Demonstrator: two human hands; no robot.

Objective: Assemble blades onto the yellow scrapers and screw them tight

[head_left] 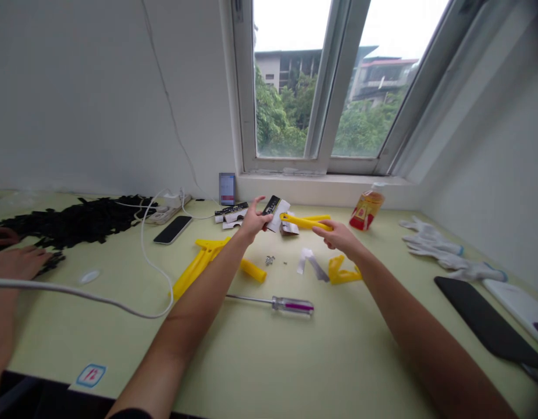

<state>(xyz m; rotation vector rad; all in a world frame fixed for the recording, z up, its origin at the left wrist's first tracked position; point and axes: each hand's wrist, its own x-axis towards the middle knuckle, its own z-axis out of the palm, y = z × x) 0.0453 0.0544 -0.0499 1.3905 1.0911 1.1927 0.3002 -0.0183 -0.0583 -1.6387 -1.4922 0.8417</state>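
My left hand (253, 222) pinches a small black-and-white printed card box (274, 213) above the back of the table. In my right hand (336, 237) is a long yellow plastic piece (301, 221), its ringed far end touching or just before the box. Behind it lie another yellow strip (319, 218) and an opened carton (289, 228). Yellow frame parts (199, 265) and a yellow tube (253, 271) sit around my left forearm. Small screws (270, 261), a white folded strip (307, 261), a yellow bracket (342, 271) and a clear-handled screwdriver (292, 305) are nearer me.
At left are black straps (85, 218), another person's hand (22, 263), a phone (173, 230) and a white cable (143, 250) crossing the table. To the right stand a bottle (367, 208), gloves (443, 247) and a black pad (482, 317). A small screen (227, 188) leans at the wall.
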